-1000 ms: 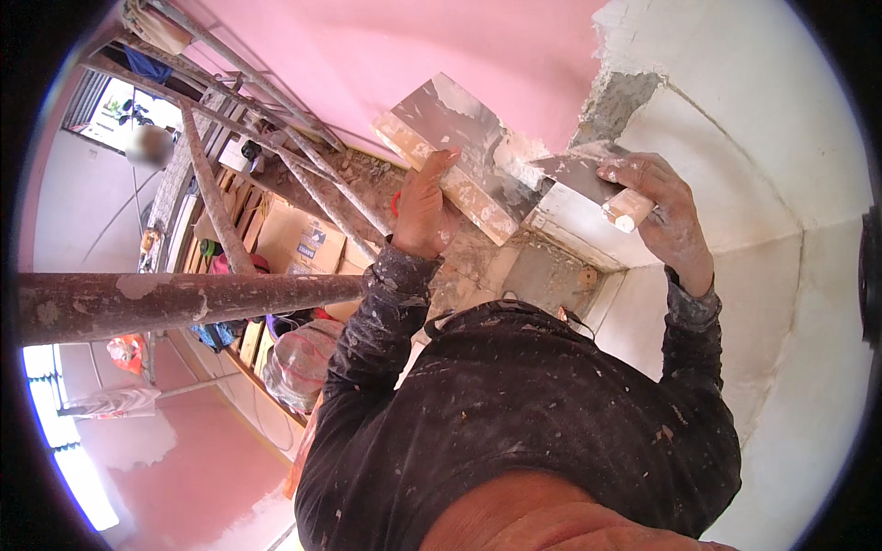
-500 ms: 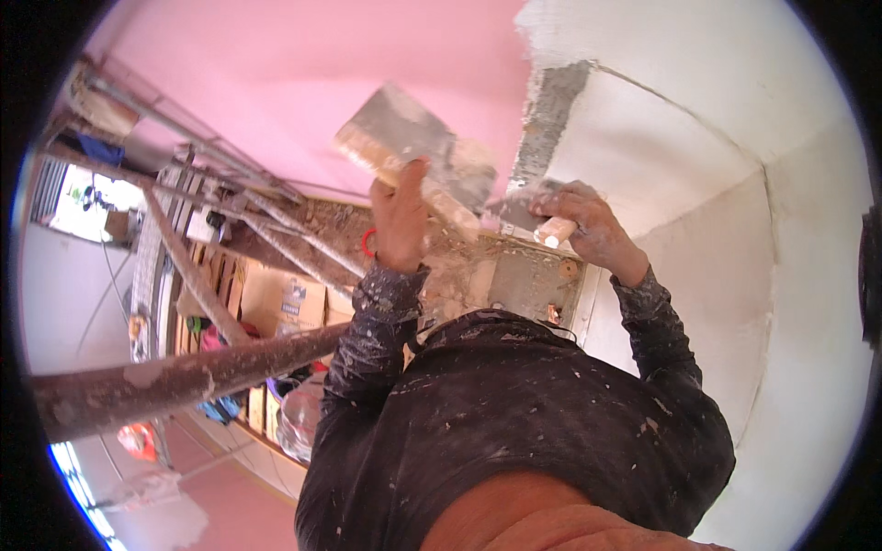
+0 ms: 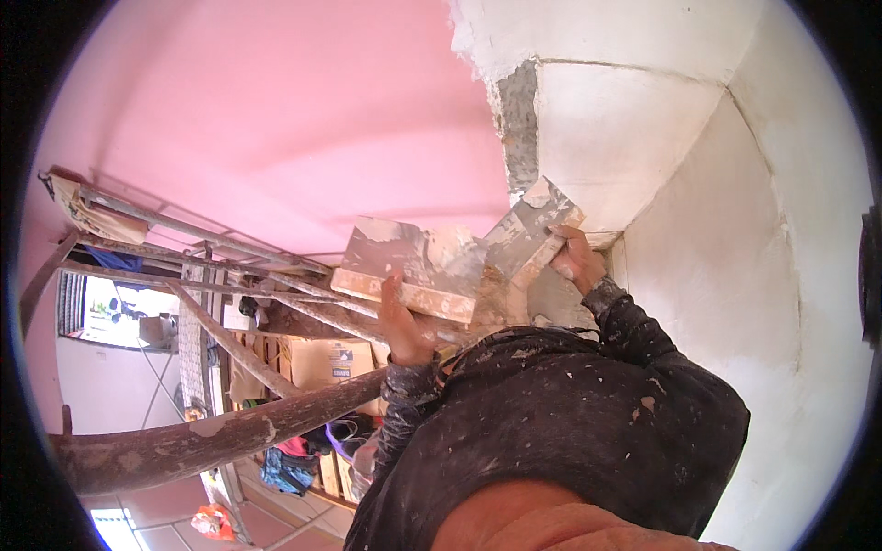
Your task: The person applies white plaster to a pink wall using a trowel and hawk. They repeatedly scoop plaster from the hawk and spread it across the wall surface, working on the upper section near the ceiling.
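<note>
My left hand (image 3: 406, 326) is wrapped round the pale, plaster-smeared grip along the lower edge of a wide plastering blade (image 3: 384, 246). Wet off-white plaster (image 3: 452, 246) lies on the right part of its grey metal face. In my right hand (image 3: 579, 262) is a second plastering blade (image 3: 525, 225), tilted up to the right, with a dab of plaster near its top corner. The two blades meet or overlap in front of my chest; whether they touch I cannot tell. Beyond them, a bare grey strip (image 3: 520, 129) runs up the wall between pink paint and white plaster.
A thick, stained pole (image 3: 220, 441) crosses at my left, close by. Scaffold bars (image 3: 230, 347) and planks stand behind it, with a cardboard box (image 3: 326, 361) and bags (image 3: 287, 470) below. The pink wall (image 3: 276, 129) is ahead; a white wall (image 3: 717, 248) rises at my right.
The view has shifted, with the pink wall filling more of it. The right blade has swung up to show its face beside the left one. Both hands keep hold of their blades.
</note>
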Motion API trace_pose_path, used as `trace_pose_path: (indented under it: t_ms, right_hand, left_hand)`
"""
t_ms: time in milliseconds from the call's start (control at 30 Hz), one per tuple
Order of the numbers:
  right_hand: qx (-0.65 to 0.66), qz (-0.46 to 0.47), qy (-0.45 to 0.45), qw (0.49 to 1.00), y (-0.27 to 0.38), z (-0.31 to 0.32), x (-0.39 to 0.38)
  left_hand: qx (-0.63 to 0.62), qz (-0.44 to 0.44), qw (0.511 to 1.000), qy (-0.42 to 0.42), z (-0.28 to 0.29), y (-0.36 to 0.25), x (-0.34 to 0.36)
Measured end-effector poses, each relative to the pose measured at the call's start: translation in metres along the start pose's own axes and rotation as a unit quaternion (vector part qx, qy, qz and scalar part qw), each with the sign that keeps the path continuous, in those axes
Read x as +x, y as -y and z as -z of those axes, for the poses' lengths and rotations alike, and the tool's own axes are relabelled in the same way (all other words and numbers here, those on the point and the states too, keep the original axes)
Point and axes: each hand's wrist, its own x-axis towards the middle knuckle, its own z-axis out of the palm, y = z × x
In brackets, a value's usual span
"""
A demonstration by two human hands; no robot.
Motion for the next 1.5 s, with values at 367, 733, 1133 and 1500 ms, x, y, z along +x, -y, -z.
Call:
trace_pose_path:
  t_ms: [367, 733, 1133, 1500]
  right_hand:
    - [-0.021, 0.031, -0.005, 0.999, -0.040, -0.032, 0.026]
    - [-0.432, 0.642, -0.286, 0.565, -0.035, -0.124, 0.206]
    - [-0.475, 0.516, -0.465, 0.540, -0.019, -0.229, 0.236]
    - [-0.597, 0.552, -0.308, 0.494, -0.067, -0.203, 0.203]
  left_hand:
    - [-0.470, 0.208, 0.857, -0.034, 0.017, 0.020, -0.021]
    - [-0.566, 0.279, 0.774, -0.046, 0.023, -0.024, -0.012]
    - [-0.600, 0.323, 0.728, -0.074, 0.043, -0.063, -0.022]
    - [-0.547, 0.319, 0.770, -0.078, 0.048, -0.065, -0.020]
